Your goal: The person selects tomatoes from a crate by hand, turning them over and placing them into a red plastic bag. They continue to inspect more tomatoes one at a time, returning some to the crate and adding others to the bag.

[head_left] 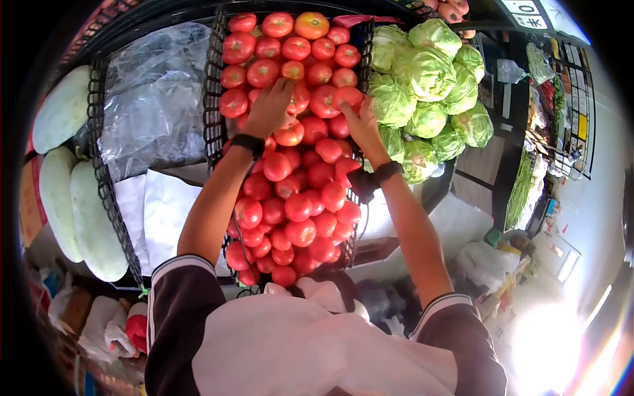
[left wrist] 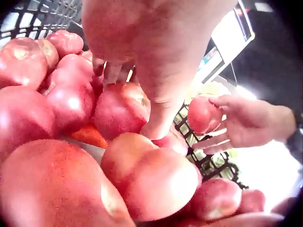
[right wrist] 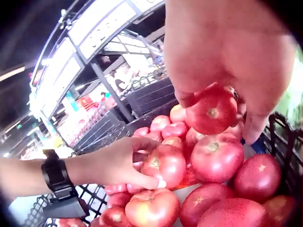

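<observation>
Red tomatoes [head_left: 287,191] fill a black mesh crate [head_left: 214,99]. Up in the heap, my left hand [head_left: 272,111] curls its fingers and thumb around a tomato [right wrist: 163,165] that sits among the others. On the crate's right side, my right hand [head_left: 364,129] grips another tomato [left wrist: 203,115]. From the right wrist, this tomato shows its stem scar and overlaps a larger tomato [right wrist: 218,158] below. Some fingertips of both hands are hidden behind the fruit.
Green cabbages [head_left: 429,86] are piled right of the crate. To the left lie clear plastic bags [head_left: 155,99] and white sheets [head_left: 165,204], then pale winter melons [head_left: 92,218] past a mesh divider [head_left: 109,191]. A price sign [head_left: 526,14] stands at the upper right.
</observation>
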Demonstrator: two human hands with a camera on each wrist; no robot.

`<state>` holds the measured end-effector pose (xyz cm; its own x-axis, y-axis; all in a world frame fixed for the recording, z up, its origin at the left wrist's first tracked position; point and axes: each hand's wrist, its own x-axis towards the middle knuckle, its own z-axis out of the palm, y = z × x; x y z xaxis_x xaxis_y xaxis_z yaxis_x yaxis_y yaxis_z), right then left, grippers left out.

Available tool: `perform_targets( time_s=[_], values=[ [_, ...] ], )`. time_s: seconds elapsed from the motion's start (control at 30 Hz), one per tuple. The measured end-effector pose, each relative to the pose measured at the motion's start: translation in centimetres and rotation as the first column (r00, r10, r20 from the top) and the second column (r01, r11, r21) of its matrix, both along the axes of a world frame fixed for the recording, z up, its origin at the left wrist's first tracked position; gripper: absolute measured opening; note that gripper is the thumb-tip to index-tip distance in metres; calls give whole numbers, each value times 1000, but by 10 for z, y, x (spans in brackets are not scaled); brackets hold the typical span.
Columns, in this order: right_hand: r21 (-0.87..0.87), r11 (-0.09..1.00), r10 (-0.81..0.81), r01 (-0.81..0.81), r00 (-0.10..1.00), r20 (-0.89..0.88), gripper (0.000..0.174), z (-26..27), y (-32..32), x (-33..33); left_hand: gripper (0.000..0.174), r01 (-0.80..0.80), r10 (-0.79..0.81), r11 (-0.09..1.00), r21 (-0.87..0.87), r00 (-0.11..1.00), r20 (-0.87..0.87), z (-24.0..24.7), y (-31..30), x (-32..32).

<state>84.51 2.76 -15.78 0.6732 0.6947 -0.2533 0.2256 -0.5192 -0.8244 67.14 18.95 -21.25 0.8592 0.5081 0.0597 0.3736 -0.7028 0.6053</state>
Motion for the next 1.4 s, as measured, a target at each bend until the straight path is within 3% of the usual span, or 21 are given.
perform_targets(
  time_s=[0.03, 0.17, 0.27, 0.4, 0.47, 0.63, 0.73, 0.83, 0.93, 0.97, 1.03, 1.07, 1.13, 1.17, 1.27, 1.37, 1.4],
  values=[
    [20, 998, -67, 66, 994, 90, 71, -44, -6, 8, 72, 5, -5, 998, 68, 1000, 7, -6, 0, 5],
    [-15, 998, 61, -60, 992, 113, 74, -36, 13, 5, 72, 86, -71, 984, 158, 993, -98, -8, 5, 12],
    [-62, 998, -18, 17, 1000, -14, 73, -19, 22, 1, 73, 76, -40, 975, 209, 985, -169, 1, -4, 1],
    [-51, 997, -51, 49, 998, -29, 72, -32, 19, 0, 75, 9, 27, 982, 188, 982, -188, -12, -6, -4],
    [-36, 994, -109, 105, 987, -114, 70, -49, 12, 5, 75, 11, 34, 983, 182, 969, -245, -10, -8, -5],
    [-21, 982, -183, 187, 921, -343, 69, -28, 10, -4, 72, 1, 62, 975, 221, 959, -276, 11, -9, -7],
    [-40, 993, -113, 109, 984, -136, 68, -33, 7, 5, 69, 1, 66, 954, 299, 975, -212, 12, -13, -12],
    [67, 998, 22, -22, 1000, 0, 64, -8, -6, 8, 64, -27, 74, 954, 299, 986, -147, 23, -19, -16],
    [63, 988, 132, -138, 988, 83, 61, 33, -19, 8, 58, -11, 11, 997, -79, 1000, -3, 40, -30, -16],
    [103, 993, 66, -55, 993, -100, 62, 34, -24, 6, 58, 12, 14, 941, -339, 997, 73, 47, -34, -14],
    [83, 978, 179, -190, 976, 128, 64, 56, -32, -2, 56, 115, 75, 631, -767, 975, 208, 75, -45, -6],
    [59, 965, 235, -255, 942, 239, 65, 70, -35, -8, 57, 105, 128, 519, -848, 971, 199, 88, -53, -4],
    [75, 959, 243, -274, 928, 284, 64, 93, -36, -24, 58, 87, 228, 264, -960, 962, 150, 107, -71, -2],
    [84, 958, 234, -273, 918, 321, 63, 98, -37, -30, 62, 107, 231, 364, -925, 952, 201, 104, -81, 0],
    [46, 941, 283, -335, 855, 435, 61, 104, -39, -38, 61, 133, 319, 291, -947, 920, 227, 85, -96, -1],
    [-25, 913, 357, -407, 767, 533, 61, 108, -42, -38, 59, 143, 375, 49, -989, 915, 151, 86, -106, -4],
    [-38, 906, 370, -421, 744, 556, 59, 103, -43, -37, 56, 96, 369, 41, -995, 924, 104, 91, -108, -4]
  ],
)
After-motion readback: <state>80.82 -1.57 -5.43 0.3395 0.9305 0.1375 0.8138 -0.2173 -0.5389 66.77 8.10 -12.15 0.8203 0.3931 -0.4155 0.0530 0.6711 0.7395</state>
